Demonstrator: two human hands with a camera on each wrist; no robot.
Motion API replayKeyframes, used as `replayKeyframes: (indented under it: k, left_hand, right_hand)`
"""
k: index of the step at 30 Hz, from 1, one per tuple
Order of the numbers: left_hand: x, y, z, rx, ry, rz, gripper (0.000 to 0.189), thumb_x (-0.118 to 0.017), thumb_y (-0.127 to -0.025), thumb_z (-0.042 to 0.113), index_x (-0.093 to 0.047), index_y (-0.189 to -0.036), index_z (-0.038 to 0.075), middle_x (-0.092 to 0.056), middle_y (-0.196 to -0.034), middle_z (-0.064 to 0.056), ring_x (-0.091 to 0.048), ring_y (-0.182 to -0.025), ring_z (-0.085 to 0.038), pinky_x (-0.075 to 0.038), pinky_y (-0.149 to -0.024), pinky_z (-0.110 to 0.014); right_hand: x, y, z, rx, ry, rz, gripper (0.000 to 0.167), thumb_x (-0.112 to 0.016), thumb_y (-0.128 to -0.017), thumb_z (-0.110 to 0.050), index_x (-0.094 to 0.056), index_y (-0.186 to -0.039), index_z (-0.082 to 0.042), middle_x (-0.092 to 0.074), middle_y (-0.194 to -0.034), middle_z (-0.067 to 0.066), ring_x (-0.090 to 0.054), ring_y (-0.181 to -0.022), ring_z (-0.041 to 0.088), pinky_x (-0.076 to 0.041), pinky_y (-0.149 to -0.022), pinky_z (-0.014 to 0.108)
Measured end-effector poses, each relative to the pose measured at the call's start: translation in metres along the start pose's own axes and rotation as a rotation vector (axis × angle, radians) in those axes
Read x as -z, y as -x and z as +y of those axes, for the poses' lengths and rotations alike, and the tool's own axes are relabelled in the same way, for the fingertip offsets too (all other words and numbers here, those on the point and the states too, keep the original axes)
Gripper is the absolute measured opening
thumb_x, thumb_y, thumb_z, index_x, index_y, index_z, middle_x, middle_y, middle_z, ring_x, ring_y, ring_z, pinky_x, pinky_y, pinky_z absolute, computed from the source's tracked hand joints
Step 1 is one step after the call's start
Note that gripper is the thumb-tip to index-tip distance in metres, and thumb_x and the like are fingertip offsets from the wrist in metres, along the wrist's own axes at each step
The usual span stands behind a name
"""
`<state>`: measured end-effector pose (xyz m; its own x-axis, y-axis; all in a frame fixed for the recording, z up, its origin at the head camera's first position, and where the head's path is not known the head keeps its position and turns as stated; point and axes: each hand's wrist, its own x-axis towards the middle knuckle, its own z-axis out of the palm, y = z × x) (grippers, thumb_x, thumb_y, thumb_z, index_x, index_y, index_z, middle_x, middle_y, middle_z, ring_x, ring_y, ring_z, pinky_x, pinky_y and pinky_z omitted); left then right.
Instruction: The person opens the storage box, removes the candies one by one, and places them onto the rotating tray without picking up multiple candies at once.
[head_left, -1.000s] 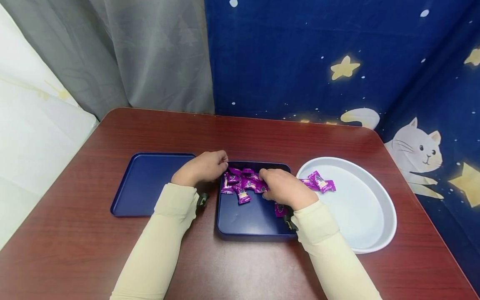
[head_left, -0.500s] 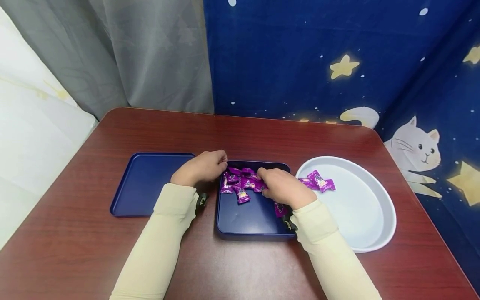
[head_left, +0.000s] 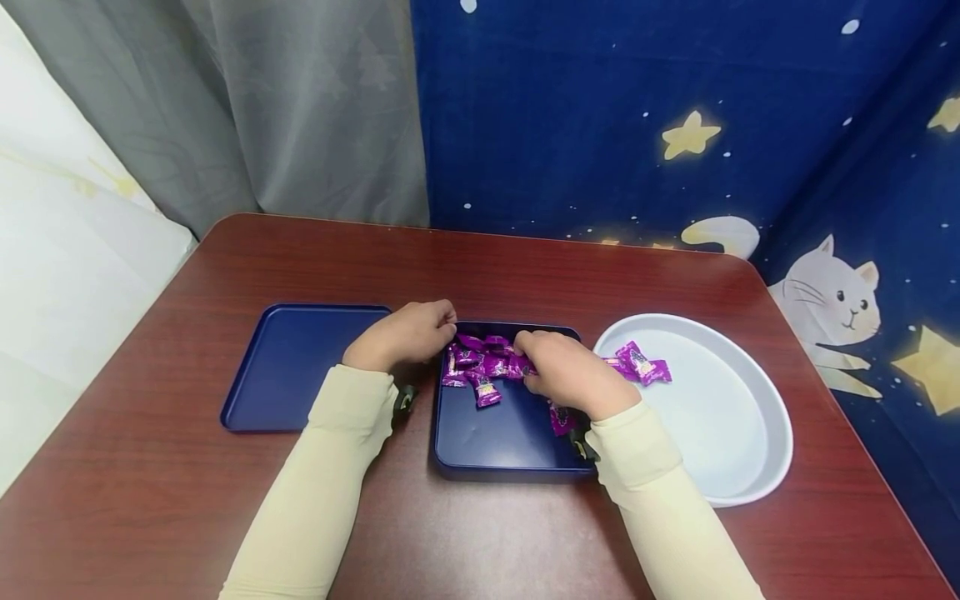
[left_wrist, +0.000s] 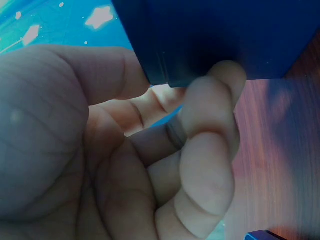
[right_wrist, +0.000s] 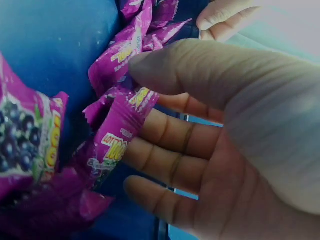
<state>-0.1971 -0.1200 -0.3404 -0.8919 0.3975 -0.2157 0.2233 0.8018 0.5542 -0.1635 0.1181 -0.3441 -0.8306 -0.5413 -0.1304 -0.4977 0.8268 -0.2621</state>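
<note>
Showing the whole tabletop, the head view has a blue box (head_left: 502, 437) on the reddish-brown table (head_left: 465, 267), with purple candies (head_left: 486, 390) heaped in its far left part and a lone candy (head_left: 559, 419) nearer the right wrist. The left hand (head_left: 411, 335) is at the box's far left corner, while the right hand (head_left: 573, 373) reaches in from the right, fingertips at the heap's edge. A flat blue tray (head_left: 300, 367) lies left of the box; a white dish (head_left: 720, 417) stands to the right, bearing a few candies by its left rim. Behind hang a gray curtain (head_left: 330, 108) and a dark blue curtain (head_left: 540, 125) printed with stars. From the left wrist, thumb and curled fingers grip the corner of the box, the gap between them narrow. From the right wrist, thumb and fingers come together narrowly on a wrapped candy (right_wrist: 112, 145) inside the box, and other candies lie close around it.
</note>
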Motion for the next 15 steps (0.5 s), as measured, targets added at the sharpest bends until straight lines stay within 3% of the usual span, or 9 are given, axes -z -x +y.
replayKeyframes:
  k: [5,15]
  left_hand:
    - [0.000,-0.001,-0.001,0.000,0.003,0.000,0.013,-0.046,-0.104,0.020,-0.055,-0.101,0.010,-0.052,-0.079,-0.006,-0.052,-0.070,-0.020,-0.043,-0.064,-0.034]
    - [0.000,0.000,0.000,-0.005,0.003,0.002,0.013,-0.046,-0.104,0.019,-0.054,-0.100,0.010,-0.051,-0.079,-0.006,-0.052,-0.070,-0.020,-0.042,-0.065,-0.035]
  right_hand:
    - [0.004,0.001,0.000,-0.002,-0.032,0.010,0.028,-0.072,-0.088,-0.011,-0.059,-0.113,-0.007,-0.062,-0.099,0.006,-0.058,-0.069,0.013,-0.051,-0.077,0.034]
    - [0.012,0.005,-0.001,-0.005,-0.049,0.042,0.029,-0.076,-0.084,-0.010,-0.057,-0.106,-0.009,-0.060,-0.097,0.004,-0.057,-0.086,0.022,-0.050,-0.084,0.039]
